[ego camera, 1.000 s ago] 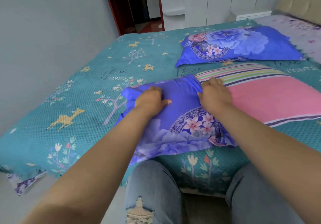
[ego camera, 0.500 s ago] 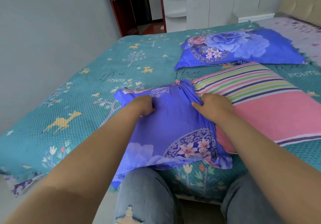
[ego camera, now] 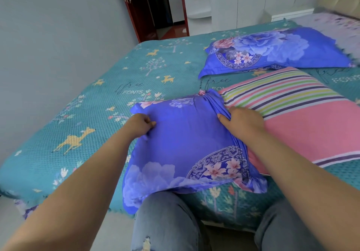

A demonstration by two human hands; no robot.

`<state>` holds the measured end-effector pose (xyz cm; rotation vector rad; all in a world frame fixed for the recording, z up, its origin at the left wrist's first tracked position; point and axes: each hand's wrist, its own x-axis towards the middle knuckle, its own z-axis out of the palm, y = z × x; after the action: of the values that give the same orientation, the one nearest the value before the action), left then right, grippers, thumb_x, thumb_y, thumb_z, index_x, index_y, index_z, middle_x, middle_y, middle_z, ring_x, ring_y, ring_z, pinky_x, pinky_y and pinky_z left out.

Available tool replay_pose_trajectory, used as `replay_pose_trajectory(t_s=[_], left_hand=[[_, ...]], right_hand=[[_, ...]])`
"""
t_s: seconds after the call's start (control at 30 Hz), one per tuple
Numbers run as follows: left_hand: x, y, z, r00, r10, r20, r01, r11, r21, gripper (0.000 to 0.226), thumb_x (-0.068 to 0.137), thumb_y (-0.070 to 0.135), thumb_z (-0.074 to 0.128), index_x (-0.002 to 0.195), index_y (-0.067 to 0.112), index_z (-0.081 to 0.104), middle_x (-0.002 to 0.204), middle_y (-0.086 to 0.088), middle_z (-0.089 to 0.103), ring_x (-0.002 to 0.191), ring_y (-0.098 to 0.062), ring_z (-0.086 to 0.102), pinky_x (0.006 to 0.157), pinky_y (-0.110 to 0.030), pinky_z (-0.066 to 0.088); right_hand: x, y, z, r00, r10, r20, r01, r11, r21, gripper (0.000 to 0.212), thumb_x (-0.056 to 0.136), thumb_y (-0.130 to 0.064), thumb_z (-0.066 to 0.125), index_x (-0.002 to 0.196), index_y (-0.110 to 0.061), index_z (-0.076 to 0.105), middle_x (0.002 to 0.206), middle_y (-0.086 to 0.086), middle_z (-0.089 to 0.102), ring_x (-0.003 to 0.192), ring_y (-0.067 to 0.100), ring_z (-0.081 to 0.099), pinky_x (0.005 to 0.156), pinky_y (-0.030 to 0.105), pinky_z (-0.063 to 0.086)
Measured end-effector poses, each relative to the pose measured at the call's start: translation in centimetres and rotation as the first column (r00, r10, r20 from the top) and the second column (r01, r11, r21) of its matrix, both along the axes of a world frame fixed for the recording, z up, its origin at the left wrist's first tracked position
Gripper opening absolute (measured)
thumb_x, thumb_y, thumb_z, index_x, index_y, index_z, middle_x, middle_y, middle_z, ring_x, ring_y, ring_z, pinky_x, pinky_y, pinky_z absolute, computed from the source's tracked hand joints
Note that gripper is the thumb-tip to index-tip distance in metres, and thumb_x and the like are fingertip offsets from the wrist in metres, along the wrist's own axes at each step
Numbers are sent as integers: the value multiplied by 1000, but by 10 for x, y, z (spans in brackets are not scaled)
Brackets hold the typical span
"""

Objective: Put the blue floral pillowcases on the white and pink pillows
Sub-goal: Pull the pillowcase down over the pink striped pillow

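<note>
bedroom, bed [ego camera: 97, 114] under a teal printed spread, doorway beyond. the case [ego camera: 187, 149] lies at the near edge of the bed, drawn over the left end of the striped pink pillow [ego camera: 303, 126]; its slack closed end hangs toward the person's knees. the rest of the pillow lies bare, long axis running away to the right. the right hand [ego camera: 241, 123] is at the bunched mouth of the case, where cloth meets pillow, fingers curled into the gathered folds. the left hand [ego camera: 141, 124] pinches the case's left edge, fingers curled on the cloth. judgement: the mouth must travel rightward along the pillow's length; the right hand is nearer that bare stretch, the left serves as anchor. roughly a third covered. a second pillow [ego camera: 272, 52], already cased, lies farther back, well apart.
</note>
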<state>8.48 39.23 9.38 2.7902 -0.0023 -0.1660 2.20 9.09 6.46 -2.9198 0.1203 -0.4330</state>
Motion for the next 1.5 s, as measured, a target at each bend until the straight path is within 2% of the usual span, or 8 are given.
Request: replay_pose_trajectory(t_s=[0.43, 0.57, 0.77, 1.0, 1.17, 1.23, 1.4, 1.5], left_hand=[[6, -98, 20, 944, -288, 161, 300, 953, -50, 19, 92, 12, 44, 79, 13, 57, 86, -11, 66, 83, -22, 62, 71, -29, 41], [-7, -107, -37, 905, -75, 420, 20, 991, 133, 24, 94, 23, 41, 102, 9, 58, 111, -17, 60, 107, -35, 52, 85, -42, 40], [-8, -92, -57, 781, 274, 562, -115, 946, -302, 29, 96, 29, 43, 100, 6, 61, 113, -16, 55, 104, -35, 46, 88, -41, 36], [-12, -78, -57, 774, 510, 376, 60, 532, -845, 40, 85, -15, 29, 117, -1, 50, 105, -5, 56, 89, -15, 55, 79, -7, 39], [27, -28, -54, 736, 677, -23, -303, 298, -905, 49, 79, 5, 57, 125, 5, 43, 118, -11, 48, 91, -18, 56, 88, -21, 43], [42, -12, -51, 811, 564, -157, -342, 238, -909, 21, 83, 15, 61, 100, 7, 50, 80, -12, 61, 53, -12, 62, 51, -21, 52], [65, 0, -23, 923, 378, 67, -251, 726, -640, 36, 93, 33, 55, 74, 3, 56, 68, -13, 54, 66, -23, 51, 59, -29, 39], [71, -5, -5, 956, 294, 17, -209, 716, -666, 37, 94, 32, 52, 107, -1, 62, 105, -16, 64, 94, -27, 60, 80, -33, 45]], right_hand=[[-4, 15, -27, 995, 29, -95, -37, 996, -79, 31, 99, -20, 31, 122, -5, 46, 106, 15, 63, 93, 33, 60, 64, 34, 36], [-11, 15, -19, 996, 24, -83, -29, 998, -60, 26, 97, -19, 36, 117, -7, 46, 104, 14, 64, 92, 33, 61, 63, 34, 35], [34, 28, 35, 977, -20, -211, 3, 997, -81, 64, 95, -57, 33, 128, -4, 46, 130, 14, 52, 115, 32, 52, 84, 36, 42], [112, 57, 39, 902, 23, -431, -39, 999, -28, 97, 73, -86, 28, 145, -21, 31, 154, 11, 23, 139, 32, 27, 113, 45, 23], [109, 60, 24, 867, -41, -497, -29, 991, -133, 88, 81, -81, 14, 150, -28, 19, 155, 2, 26, 139, 29, 31, 111, 43, 27], [98, 56, 18, 886, -67, -459, 12, 992, -122, 85, 81, -81, 12, 149, -31, 19, 153, 0, 31, 136, 28, 35, 105, 41, 32], [74, 37, 18, 929, -72, -362, 69, 997, -21, 86, 81, -81, 12, 147, -28, 26, 148, 2, 39, 128, 29, 45, 97, 39, 41], [56, 38, 26, 950, -94, -298, 106, 994, 24, 75, 91, -69, 15, 143, -19, 34, 142, 7, 45, 122, 29, 49, 92, 37, 42]])
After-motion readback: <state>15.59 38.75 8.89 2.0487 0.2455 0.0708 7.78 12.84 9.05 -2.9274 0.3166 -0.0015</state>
